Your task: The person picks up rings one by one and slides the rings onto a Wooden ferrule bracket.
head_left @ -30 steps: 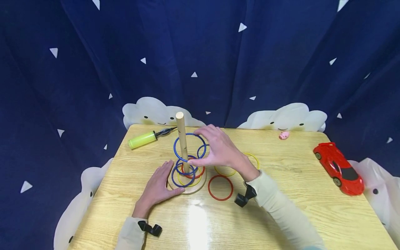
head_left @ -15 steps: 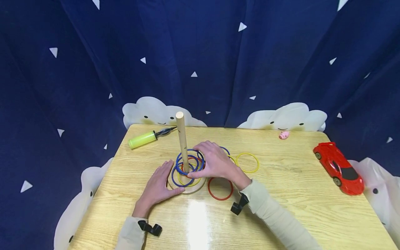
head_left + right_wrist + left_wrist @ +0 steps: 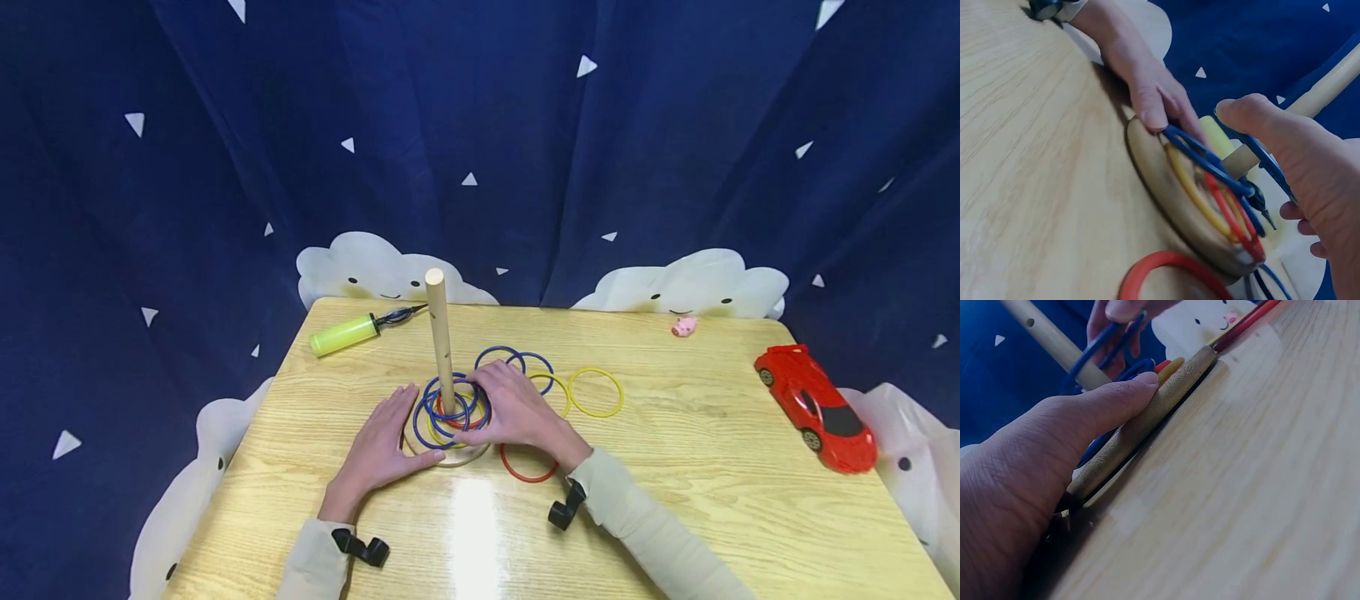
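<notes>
Settling a blue ring [image 3: 450, 398] onto the stack at the foot of the wooden peg [image 3: 440, 340], centre of the head view. My right hand [image 3: 517, 412] sits low beside the peg; in the right wrist view the thumb and fingers are curled round the ring's far arc [image 3: 1260, 164], loosely pinching it, so the ring is not yet released. My left hand [image 3: 382, 442] lies flat and relaxed, fingers straight, holding nothing, with its fingertips [image 3: 1141, 384] pressed against the rim of the round wooden base [image 3: 450, 454].

Stack under the ring, as the right wrist view shows: more blue, yellow and red rings, resting unevenly on the base.

Notes on doing this well, as I judge it:
- keep the left hand braced on the base rim so the peg does not rock
- lower the ring level, then open the fingers sideways, not upward, or the ring lifts again
- clear the thumb before letting go; it sits close to the peg

Loose rings lie on the table [image 3: 675, 500]: a red ring [image 3: 525, 467] just below my right wrist, two blue rings [image 3: 517, 362] behind it, two yellow rings [image 3: 596, 392] to the right.
</notes>
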The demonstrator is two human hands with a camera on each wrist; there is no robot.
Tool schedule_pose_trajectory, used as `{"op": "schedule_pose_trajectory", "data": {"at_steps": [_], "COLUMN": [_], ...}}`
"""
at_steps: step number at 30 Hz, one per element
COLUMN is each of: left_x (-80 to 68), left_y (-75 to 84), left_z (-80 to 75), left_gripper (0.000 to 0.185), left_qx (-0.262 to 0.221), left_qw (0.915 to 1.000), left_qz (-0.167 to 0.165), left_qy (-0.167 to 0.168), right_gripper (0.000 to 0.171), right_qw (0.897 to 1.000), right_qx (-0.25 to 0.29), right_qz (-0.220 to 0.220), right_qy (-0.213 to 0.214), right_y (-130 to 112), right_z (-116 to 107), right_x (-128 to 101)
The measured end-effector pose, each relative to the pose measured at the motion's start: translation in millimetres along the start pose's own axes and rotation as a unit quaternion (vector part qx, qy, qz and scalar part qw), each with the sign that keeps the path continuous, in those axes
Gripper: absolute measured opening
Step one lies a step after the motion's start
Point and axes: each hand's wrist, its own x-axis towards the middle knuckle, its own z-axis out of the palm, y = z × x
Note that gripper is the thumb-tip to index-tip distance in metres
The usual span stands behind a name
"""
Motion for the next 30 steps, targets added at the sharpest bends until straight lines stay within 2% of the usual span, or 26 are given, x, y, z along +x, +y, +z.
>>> {"op": "schedule_pose_trajectory", "data": {"at_steps": [8, 16, 23, 30], "left_x": [0.1, 0.2, 1.2, 0.8], "left_y": [0.0, 1.3, 1.0, -0.2], "left_z": [0.7, -0.6, 0.0, 0.7], "left_gripper": [0.123, 0.123, 0.123, 0.123], "left_qx": [0.003, 0.002, 0.002, 0.002], "left_qw": [1.0, 0.9999, 0.9999, 0.9999], "left_qz": [-0.005, -0.008, -0.008, -0.009], "left_qy": [-0.007, -0.01, -0.011, -0.011], "right_gripper": [0.1, 0.095, 0.085, 0.08], "right_qw": [1.0, 1.0, 0.998, 0.994], "right_qx": [-0.025, -0.018, 0.014, 0.039], "right_qz": [0.009, 0.011, 0.047, 0.073], "right_qy": [-0.014, -0.004, 0.031, 0.077], "right_y": [3.9, 2.4, 8.9, 29.4], "right_z": [11.0, 11.8, 1.3, -8.6], "right_x": [-9.7, -22.6, -44.7, -68.9]}}
